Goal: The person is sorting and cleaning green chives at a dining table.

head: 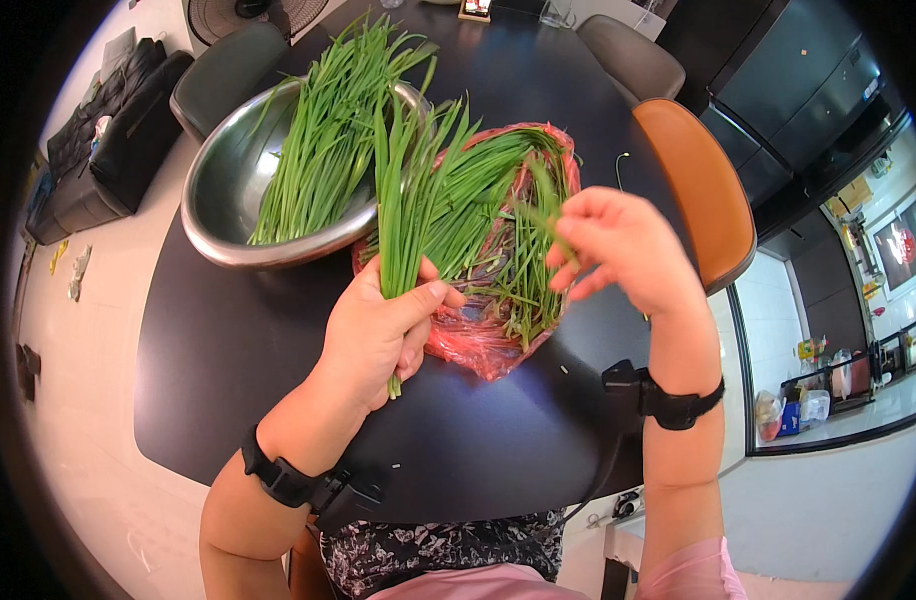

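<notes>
A bunch of green Chinese chives (402,225) stands nearly upright in my left hand (390,322), its cut ends showing below the fingers. My right hand (615,244) pinches a few blurred green stalks (544,202) over a red plastic bag (477,349). More long green leaves (465,202) and loose stalks (533,277) lie in the opened bag. To the left, a large stainless steel bowl (218,191) holds a thick pile of chives (323,142), whose tips reach over its far rim.
The dark table (240,337) carries small scraps (564,369) and a thin stem (621,169). At its far edge are a glass (557,13) and a small lit display (475,9). An orange chair (698,195) stands on the right, a grey-green chair (229,71) behind the bowl.
</notes>
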{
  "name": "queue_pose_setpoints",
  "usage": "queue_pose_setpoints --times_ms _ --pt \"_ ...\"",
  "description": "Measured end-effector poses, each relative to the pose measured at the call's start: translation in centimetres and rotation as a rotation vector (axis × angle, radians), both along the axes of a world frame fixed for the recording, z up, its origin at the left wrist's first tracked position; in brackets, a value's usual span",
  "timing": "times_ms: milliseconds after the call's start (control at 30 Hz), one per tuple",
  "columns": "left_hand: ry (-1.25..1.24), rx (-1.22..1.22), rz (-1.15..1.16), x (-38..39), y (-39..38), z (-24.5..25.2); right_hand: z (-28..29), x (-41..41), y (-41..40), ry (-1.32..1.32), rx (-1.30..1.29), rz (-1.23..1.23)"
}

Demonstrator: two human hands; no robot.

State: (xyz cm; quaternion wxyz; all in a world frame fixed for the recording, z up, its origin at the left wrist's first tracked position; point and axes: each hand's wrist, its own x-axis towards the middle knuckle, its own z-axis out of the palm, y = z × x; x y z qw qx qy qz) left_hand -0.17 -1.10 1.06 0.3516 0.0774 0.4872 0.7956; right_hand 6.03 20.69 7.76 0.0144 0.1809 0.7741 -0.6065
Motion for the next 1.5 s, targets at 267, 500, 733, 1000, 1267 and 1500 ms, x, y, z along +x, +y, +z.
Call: queue_pose_setpoints --times_ms 267,500,733,1000,1267,1500 --pt "-0.013 0.099 0.076 0.0 0.0 -0.1 -0.2 -0.1 -0.2 0.462 -0.164 -0.084" --pt "0.003 0.142 0.008 0.4 0.1 0.2 -1.6 -0.2 -4.3 0.187 -0.182 0.217" --pt "0.005 0.176 0.007 0.6 -0.1 0.3 -2.9 -0.8 -5.0 0.155 -0.195 0.207" --pt "-0.041 0.124 0.093 0.2 -0.1 0.4 -2.7 -0.8 -2.9 0.168 0.102 0.157" --pt "-0.027 0.148 0.088 0.0 -0.3 0.1 -2.2 -0.4 -1.1 0.031 0.625 0.227" --pt "-0.024 0.129 0.086 0.2 0.0 -0.2 -2.4 -0.3 -2.6 0.265 0.652 0.237"
